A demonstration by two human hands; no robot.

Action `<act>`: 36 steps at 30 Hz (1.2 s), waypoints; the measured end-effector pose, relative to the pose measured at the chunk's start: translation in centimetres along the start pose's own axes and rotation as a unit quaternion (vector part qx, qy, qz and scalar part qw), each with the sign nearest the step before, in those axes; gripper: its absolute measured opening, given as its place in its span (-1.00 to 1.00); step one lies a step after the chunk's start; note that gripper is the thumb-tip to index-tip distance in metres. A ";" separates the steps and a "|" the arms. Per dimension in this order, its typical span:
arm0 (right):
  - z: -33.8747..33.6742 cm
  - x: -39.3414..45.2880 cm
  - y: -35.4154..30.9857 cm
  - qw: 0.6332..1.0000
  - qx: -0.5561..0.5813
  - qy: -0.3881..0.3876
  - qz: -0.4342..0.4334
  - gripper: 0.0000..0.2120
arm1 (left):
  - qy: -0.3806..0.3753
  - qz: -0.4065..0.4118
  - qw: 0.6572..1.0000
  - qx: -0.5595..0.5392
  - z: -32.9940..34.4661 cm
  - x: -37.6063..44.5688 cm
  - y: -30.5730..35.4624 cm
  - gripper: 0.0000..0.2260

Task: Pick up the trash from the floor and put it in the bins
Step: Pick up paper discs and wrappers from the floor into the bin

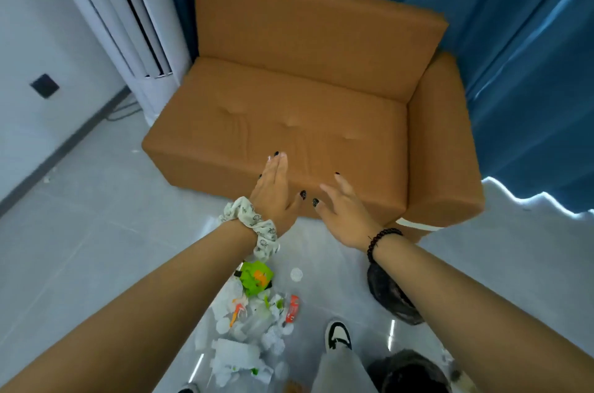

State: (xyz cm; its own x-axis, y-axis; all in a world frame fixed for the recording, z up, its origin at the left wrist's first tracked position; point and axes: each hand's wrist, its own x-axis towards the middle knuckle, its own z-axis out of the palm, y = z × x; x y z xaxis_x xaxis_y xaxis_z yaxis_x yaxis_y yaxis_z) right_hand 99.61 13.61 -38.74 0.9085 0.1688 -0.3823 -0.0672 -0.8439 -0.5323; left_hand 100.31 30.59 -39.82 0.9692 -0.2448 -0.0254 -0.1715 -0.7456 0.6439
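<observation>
Head view: the trash [254,322] is seen heaped on the pale tiled floor [80,232], below and between the two forearms, made up of crumpled white paper, clear plastic, a green wrapper [256,278] at its far edge and a red-and-white packet [292,309] on its right side. A black bin bag [390,296] is partly hidden under the right forearm, just right of the heap. Both hands are held out above the floor, in front of a tan sofa [305,87]. The left hand [274,196] is held flat with fingers straight and together, nothing gripped; a patterned scrunchie [254,225] is worn at its wrist. The right hand [344,215] is relaxed with fingers slightly spread, nothing held; a dark bead bracelet [382,240] is worn. A black-and-white shoe [337,334] is planted near the heap. Blue curtains [514,55] are hung behind.
</observation>
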 end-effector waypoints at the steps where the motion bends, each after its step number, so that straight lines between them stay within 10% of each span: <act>1: -0.7 1.0 1.2 1.000 0.007 -0.008 -0.004 -0.48 | 0.010 -0.021 1.000 0.000 0.8 1.0 0.6 -0.32; 15: -1.3 7.2 13.3 0.993 0.051 -0.105 -0.021 -0.50 | 0.029 -0.120 0.991 0.053 9.5 6.8 2.3 -0.31; 36: 23.8 9.1 17.2 0.984 0.133 -0.085 0.079 -0.54 | -0.047 -0.192 0.980 0.008 26.5 -6.9 -17.9 -0.31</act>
State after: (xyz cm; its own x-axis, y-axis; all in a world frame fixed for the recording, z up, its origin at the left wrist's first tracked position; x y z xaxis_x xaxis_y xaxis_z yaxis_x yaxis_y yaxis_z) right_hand 96.87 12.78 -69.32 0.7972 0.1481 -0.5853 -0.3284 -0.7071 -0.6262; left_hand 91.97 29.17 -71.40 0.9428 0.0000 -0.3335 0.1983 -0.8040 0.5606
